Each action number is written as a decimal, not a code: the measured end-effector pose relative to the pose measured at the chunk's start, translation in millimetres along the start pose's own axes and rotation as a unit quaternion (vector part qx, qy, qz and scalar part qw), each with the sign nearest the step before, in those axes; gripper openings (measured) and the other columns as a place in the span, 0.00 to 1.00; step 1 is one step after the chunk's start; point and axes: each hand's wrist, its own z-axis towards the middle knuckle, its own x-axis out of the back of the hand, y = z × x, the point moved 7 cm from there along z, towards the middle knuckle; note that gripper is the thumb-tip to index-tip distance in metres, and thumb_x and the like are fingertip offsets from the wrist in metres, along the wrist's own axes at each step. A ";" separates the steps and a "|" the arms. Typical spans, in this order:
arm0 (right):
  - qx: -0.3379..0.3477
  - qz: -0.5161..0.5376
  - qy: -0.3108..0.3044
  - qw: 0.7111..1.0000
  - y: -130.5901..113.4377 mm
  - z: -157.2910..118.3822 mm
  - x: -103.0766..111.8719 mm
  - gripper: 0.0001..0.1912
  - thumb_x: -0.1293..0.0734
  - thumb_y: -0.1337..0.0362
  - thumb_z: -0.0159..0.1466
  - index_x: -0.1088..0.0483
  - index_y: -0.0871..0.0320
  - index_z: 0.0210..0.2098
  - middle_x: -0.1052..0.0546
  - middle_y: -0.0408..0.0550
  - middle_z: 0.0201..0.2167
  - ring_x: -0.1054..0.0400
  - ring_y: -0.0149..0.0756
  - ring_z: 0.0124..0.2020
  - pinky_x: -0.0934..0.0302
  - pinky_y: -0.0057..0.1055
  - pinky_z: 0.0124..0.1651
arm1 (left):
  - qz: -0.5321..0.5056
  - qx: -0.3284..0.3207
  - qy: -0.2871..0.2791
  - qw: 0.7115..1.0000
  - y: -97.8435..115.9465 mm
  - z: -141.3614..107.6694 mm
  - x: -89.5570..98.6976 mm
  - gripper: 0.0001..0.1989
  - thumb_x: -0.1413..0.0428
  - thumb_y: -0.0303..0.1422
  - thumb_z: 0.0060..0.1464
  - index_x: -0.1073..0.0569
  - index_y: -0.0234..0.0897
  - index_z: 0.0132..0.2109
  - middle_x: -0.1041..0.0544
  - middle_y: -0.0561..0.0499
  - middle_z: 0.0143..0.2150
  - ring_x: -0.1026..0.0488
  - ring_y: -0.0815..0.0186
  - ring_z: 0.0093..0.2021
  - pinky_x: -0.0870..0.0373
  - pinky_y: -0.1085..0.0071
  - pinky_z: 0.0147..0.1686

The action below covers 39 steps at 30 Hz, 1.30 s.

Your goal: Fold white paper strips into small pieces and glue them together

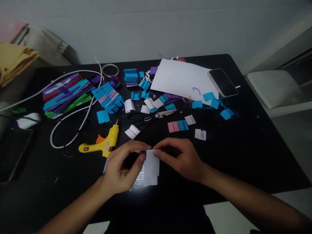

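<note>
Both hands meet over the near part of the black table. A white paper strip (152,167) hangs down between them, its top edge pinched by my left hand (128,165) at the left corner and by my right hand (180,157) at the right. Beside my left hand lies a yellow glue gun (112,139), nozzle pointing away. Black-handled scissors (165,113) rest beyond the hands, and a row of pink and blue folded pieces (178,126) is just past my right hand.
Bundles of coloured paper strips (65,92) and a white cable (85,120) are at the left. Farther back are a large white sheet (180,78), a phone (223,83) and scattered folded blue and white pieces. A dark tablet-like device (13,156) lies at the left edge.
</note>
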 end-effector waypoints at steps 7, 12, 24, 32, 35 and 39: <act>0.003 -0.012 0.002 1.000 -1.4 -1.1 0.7 0.04 0.26 0.61 0.65 0.19 0.53 0.39 0.16 0.43 0.35 0.21 0.34 0.35 0.27 0.30 0.39 | 0.018 0.035 -0.017 0.999 -5.6 -0.9 -2.2 0.15 0.44 0.18 0.61 0.25 0.37 0.51 0.19 0.48 0.41 0.21 0.67 0.41 0.22 0.72 0.41; -0.037 0.036 -0.011 0.999 7.5 -0.8 -1.4 0.07 0.28 0.60 0.67 0.21 0.53 0.44 0.17 0.44 0.38 0.21 0.34 0.38 0.26 0.29 0.39 | 0.025 0.014 -0.023 0.999 -4.0 1.8 -3.8 0.13 0.40 0.20 0.59 0.25 0.37 0.49 0.20 0.48 0.40 0.21 0.65 0.40 0.22 0.69 0.39; 0.055 -0.025 0.035 0.998 -1.9 -4.1 0.1 0.05 0.26 0.65 0.65 0.26 0.54 0.39 0.20 0.41 0.33 0.23 0.31 0.32 0.26 0.28 0.37 | -0.017 0.116 0.038 0.992 -20.0 -3.1 -3.9 0.08 0.38 0.24 0.60 0.26 0.39 0.45 0.21 0.54 0.34 0.23 0.72 0.30 0.24 0.77 0.32; 0.095 -0.076 0.046 0.992 -7.8 -1.7 3.1 0.03 0.26 0.65 0.66 0.19 0.52 0.40 0.16 0.43 0.36 0.21 0.36 0.36 0.26 0.33 0.40 | 0.043 0.069 0.021 0.996 -11.6 3.5 -2.7 0.06 0.35 0.25 0.59 0.20 0.39 0.44 0.17 0.51 0.36 0.19 0.68 0.35 0.21 0.73 0.36; 0.117 -0.090 0.045 0.988 -10.7 -2.4 2.0 0.03 0.28 0.66 0.67 0.20 0.52 0.39 0.16 0.44 0.36 0.21 0.36 0.37 0.27 0.35 0.41 | 0.047 0.065 0.019 0.997 -10.3 4.3 -3.5 0.05 0.36 0.25 0.60 0.19 0.39 0.42 0.16 0.51 0.37 0.18 0.66 0.36 0.20 0.71 0.36; 0.139 -0.117 0.044 0.982 -14.2 -3.5 -0.6 0.04 0.30 0.68 0.68 0.22 0.54 0.39 0.18 0.46 0.36 0.23 0.36 0.38 0.28 0.34 0.42 | 0.054 0.068 0.013 0.996 -10.5 3.9 -4.9 0.05 0.37 0.25 0.61 0.19 0.39 0.42 0.16 0.51 0.37 0.18 0.66 0.37 0.21 0.71 0.38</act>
